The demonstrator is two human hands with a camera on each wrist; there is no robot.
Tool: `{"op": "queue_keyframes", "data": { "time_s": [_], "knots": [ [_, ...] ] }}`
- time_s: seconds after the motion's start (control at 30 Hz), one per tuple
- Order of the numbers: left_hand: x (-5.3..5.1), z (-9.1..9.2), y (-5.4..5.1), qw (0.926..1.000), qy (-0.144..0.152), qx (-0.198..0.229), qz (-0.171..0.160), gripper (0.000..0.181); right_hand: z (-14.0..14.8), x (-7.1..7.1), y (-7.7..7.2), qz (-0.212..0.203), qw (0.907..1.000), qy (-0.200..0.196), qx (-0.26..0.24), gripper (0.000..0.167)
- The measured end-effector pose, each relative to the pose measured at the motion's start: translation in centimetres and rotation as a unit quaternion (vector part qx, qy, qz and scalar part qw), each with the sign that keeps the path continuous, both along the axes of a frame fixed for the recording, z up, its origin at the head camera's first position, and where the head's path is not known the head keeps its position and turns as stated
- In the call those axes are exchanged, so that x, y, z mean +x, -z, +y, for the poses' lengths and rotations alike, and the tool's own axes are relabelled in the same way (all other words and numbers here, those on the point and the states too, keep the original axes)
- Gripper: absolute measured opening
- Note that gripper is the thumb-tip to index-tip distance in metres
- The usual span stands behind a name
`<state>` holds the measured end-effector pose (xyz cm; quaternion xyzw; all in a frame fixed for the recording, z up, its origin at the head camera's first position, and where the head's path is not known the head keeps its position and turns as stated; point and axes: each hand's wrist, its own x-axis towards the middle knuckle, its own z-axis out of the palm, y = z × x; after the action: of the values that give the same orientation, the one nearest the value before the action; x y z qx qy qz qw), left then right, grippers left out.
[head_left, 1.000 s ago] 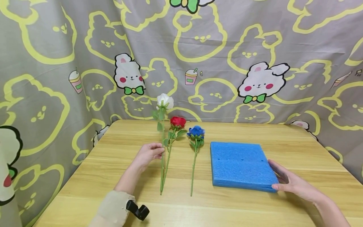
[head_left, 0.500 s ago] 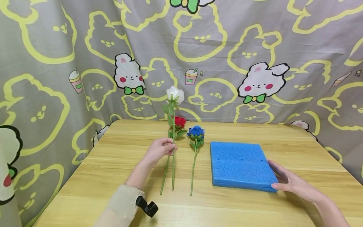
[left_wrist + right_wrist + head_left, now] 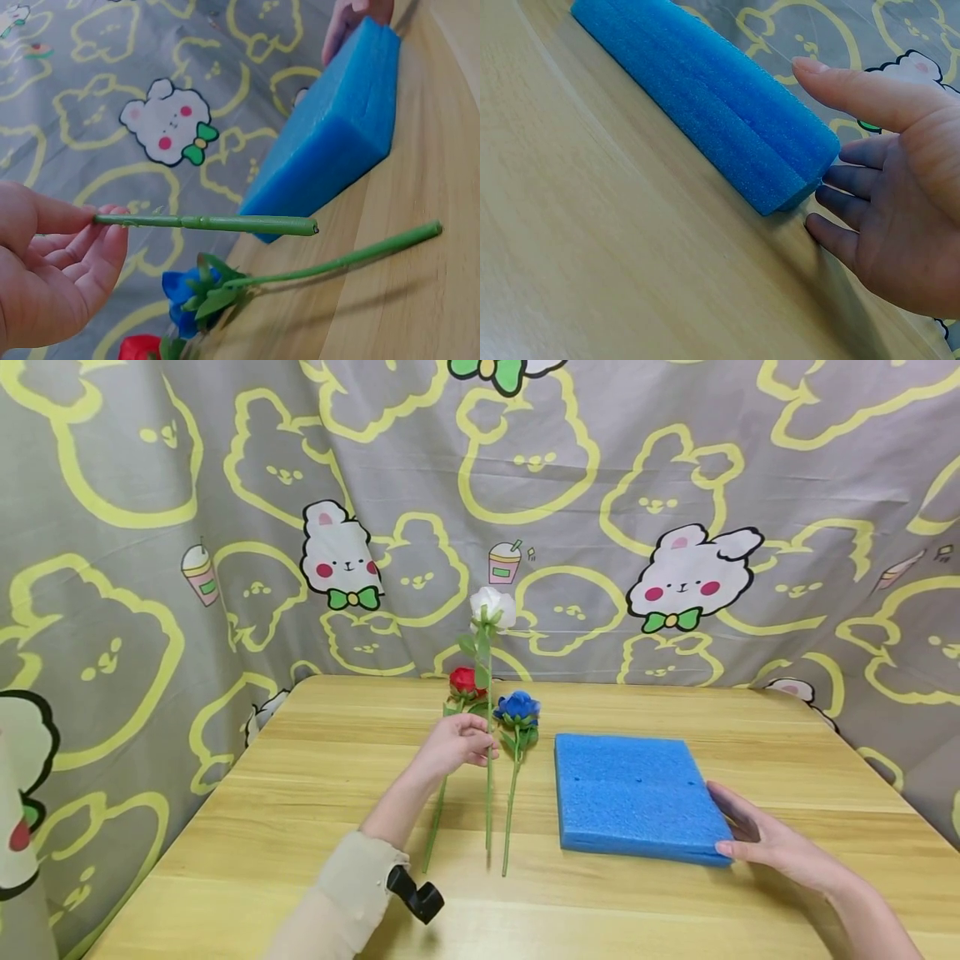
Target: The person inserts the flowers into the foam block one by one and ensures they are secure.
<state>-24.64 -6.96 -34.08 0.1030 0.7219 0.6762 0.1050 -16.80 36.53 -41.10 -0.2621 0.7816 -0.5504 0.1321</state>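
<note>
I have the left grip [image 3: 459, 745] pinching the white rose [image 3: 492, 608] mid-stem, clear of the worktop [image 3: 585, 910], likely so its lower stem stays free. My right grip [image 3: 780, 852], fingers loosely extended, rests at the blue foam block [image 3: 637, 797]'s right side, probably steadying it. The red rose [image 3: 467, 682] and blue rose [image 3: 517, 708] lie left of it.

Held flower [image 3: 482, 668] apparently above table [image 3: 525, 910]

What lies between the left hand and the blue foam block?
In the head view, the blue rose lies on the table between the left hand and the blue foam block. The hand holds a white rose.
</note>
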Motion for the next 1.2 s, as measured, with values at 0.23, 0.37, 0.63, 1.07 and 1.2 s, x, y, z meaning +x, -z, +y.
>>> {"op": "queue_keyframes", "data": {
  "time_s": [0.23, 0.37, 0.63, 1.07, 1.2],
  "knots": [
    [0.1, 1.1, -0.4, 0.9996, 0.025, -0.016, 0.000, 0.026, 0.0, -0.1, 0.0, -0.002, 1.0000, -0.002, 0.002, 0.072],
    [0.0, 1.8, -0.2, 0.9991, 0.036, -0.022, 0.009, 0.027, 0.0, -0.1, 0.0, 0.000, 1.0000, -0.003, 0.000, 0.072],
    [0.0, 3.8, -0.5, 0.9994, 0.023, -0.011, 0.023, 0.032, 0.0, -0.2, 0.3, 0.003, 1.0000, -0.005, -0.005, 0.072],
    [-0.2, 7.2, -0.9, 0.9990, 0.022, 0.003, 0.038, 0.028, 0.0, -0.3, 0.4, 0.023, 0.9997, -0.007, -0.003, 0.071],
    [-0.2, 8.2, -0.9, 0.9989, 0.024, 0.000, 0.040, 0.029, 0.0, -0.2, 0.3, 0.020, 0.9998, -0.002, -0.001, 0.071]
  ]
}}
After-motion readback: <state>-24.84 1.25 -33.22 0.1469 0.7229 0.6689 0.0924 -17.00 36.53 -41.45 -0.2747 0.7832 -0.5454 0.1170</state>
